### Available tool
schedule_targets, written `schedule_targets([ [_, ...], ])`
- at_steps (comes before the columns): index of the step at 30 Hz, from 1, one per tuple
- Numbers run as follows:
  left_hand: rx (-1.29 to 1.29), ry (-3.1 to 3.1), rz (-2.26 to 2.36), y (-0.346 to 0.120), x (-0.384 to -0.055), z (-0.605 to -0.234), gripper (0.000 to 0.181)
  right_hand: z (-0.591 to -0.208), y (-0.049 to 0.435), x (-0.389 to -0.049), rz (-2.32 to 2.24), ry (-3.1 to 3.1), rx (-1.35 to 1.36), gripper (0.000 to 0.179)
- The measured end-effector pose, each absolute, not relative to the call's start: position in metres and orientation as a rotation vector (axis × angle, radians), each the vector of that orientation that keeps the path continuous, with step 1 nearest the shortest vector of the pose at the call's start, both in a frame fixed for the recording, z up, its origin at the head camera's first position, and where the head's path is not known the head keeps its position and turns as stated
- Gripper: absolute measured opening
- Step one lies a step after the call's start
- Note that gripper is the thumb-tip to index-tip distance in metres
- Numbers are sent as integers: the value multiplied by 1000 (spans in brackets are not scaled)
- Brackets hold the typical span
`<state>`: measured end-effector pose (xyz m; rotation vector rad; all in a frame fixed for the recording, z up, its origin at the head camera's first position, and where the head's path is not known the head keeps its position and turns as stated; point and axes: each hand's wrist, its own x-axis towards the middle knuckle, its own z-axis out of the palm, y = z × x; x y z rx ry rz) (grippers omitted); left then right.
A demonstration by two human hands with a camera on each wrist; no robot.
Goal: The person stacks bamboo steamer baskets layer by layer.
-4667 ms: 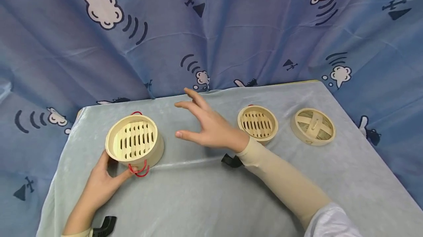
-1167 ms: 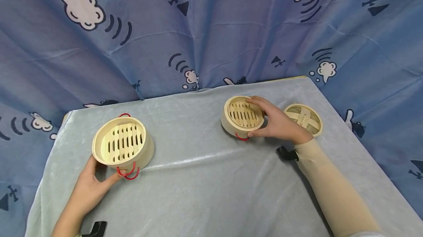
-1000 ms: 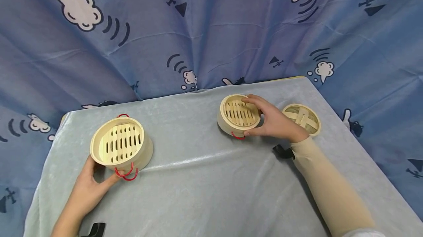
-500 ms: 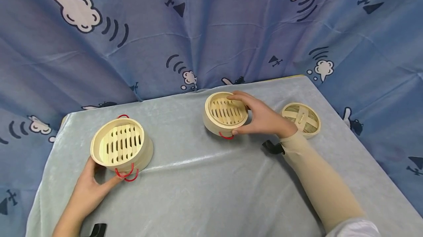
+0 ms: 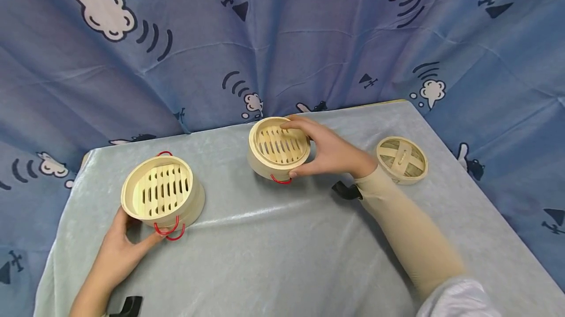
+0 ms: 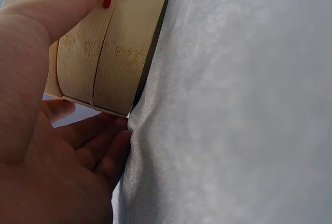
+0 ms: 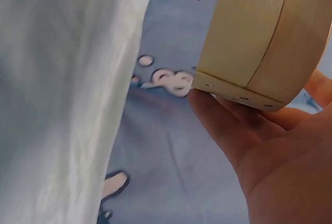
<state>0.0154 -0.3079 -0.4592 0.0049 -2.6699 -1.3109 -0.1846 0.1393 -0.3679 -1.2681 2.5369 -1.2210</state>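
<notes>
On the left of the table, my left hand holds a round bamboo steamer low on its near side, the thumb beside its red cord handles. Stacked tiers with a slatted floor make up this steamer; in the left wrist view its wall stands on the cloth. My right hand grips another bamboo steamer basket near the table's back edge, thumb on the near side and fingers over the far rim. The right wrist view has this basket's wall raised off the cloth, fingertips along its bottom edge.
A round bamboo steamer lid with crossed strips and a small handle lies at the right. Grey cloth covers the table. Behind it hangs a blue patterned curtain.
My right hand, empty at first, went to the right-hand basket, took hold of it and carried it leftward. The left hand kept its hold on the left steamer. The lid has stayed put.
</notes>
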Motion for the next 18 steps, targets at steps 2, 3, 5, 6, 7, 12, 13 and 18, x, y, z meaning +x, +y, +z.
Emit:
schedule_targets([
  [2, 2, -2671, -1305, -308, 15, -460, 97, -363, 129, -181, -1236, 2521, -1291, 98],
  [3, 2, -2671, -1305, -309, 15, -460, 97, -359, 124, -179, -1246, 2509, -1306, 98],
  [5, 1, -2670, -1303, -309, 15, -461, 96, -351, 113, -174, -1265, 2481, -1344, 98],
  [6, -1, -2667, -1301, -309, 15, -461, 96, -346, 108, -171, -1278, 2461, -1358, 97],
  [7, -5, -2664, -1304, -309, 15, -462, 96, -341, 102, -167, -1290, 2441, -1369, 96],
  [12, -28, -2642, -1322, -309, 14, -462, 99, -321, 83, -155, -1293, 2389, -1409, 92],
  [13, -25, -2645, -1317, -309, 14, -462, 100, -319, 79, -154, -1287, 2387, -1420, 92],
  [18, -7, -2668, -1296, -311, 13, -461, 100, -317, 63, -156, -1291, 2354, -1476, 93],
])
